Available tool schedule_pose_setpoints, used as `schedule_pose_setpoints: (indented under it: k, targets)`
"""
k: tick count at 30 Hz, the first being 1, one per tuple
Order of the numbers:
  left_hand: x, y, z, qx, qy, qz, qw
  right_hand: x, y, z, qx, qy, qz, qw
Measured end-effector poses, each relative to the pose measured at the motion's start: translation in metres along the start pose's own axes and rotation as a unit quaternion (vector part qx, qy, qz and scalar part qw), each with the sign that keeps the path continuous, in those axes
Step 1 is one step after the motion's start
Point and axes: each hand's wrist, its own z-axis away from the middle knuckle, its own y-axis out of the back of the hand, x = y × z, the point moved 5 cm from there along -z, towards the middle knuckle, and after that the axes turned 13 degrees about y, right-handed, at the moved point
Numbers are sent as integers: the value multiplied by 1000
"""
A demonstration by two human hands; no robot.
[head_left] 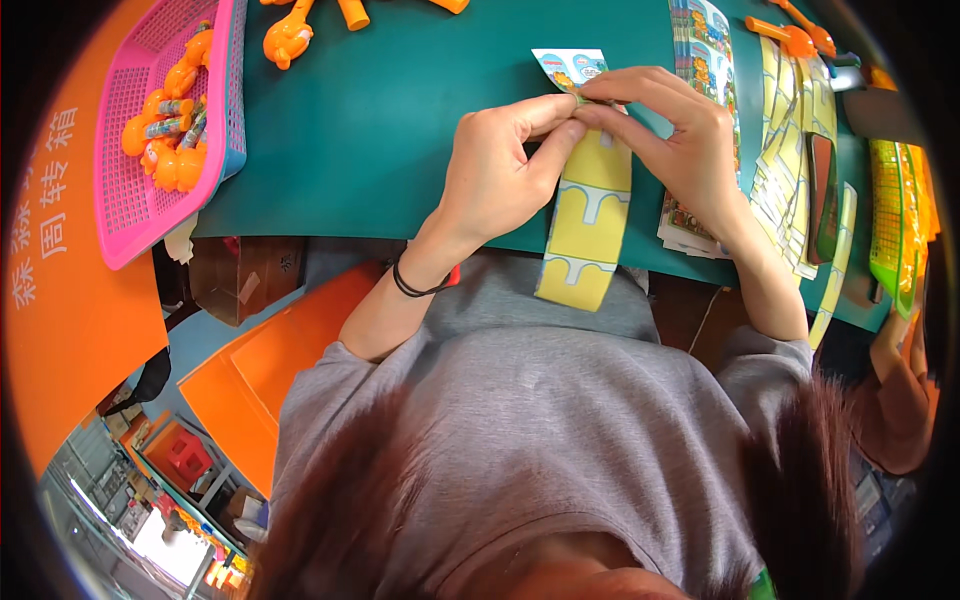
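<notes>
Both hands meet over the front part of the green table, their fingertips pinched together on one sticker strip (590,225). My left hand (497,160) grips it from the left between thumb and forefinger. From the right, my right hand (682,130) pinches the same spot with thumb and fingers. Below the fingers the strip shows a yellow face with pale cut-out outlines and hangs past the table edge toward my lap. A white end with coloured cartoon print (572,66) sticks up above the fingers. What lies exactly between the fingertips is hidden.
A pink mesh basket (118,215) with orange toy pieces stands at the left. Orange toy parts (288,40) lie at the back. To the right are stacked printed sheets (712,60), yellow strips (785,190) and a green-yellow basket (888,220). Another person's arm (895,405) shows far right.
</notes>
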Motion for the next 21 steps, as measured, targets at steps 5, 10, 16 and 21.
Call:
schedule_pose_setpoints:
  k: [5,10,16,21]
  targets:
    - [3,-1,1,-48,37,-43,997,0,-2,0,-21,88,33,995]
    - [2,0,0,-46,52,-5,998,10,0,0,12,-68,-27,997]
    - [0,-1,-2,-15,3,-24,1000,8,-2,0,-36,-11,-33,999]
    - [1,-1,-2,-5,7,-21,1000,9,-4,-1,-20,-39,-23,999]
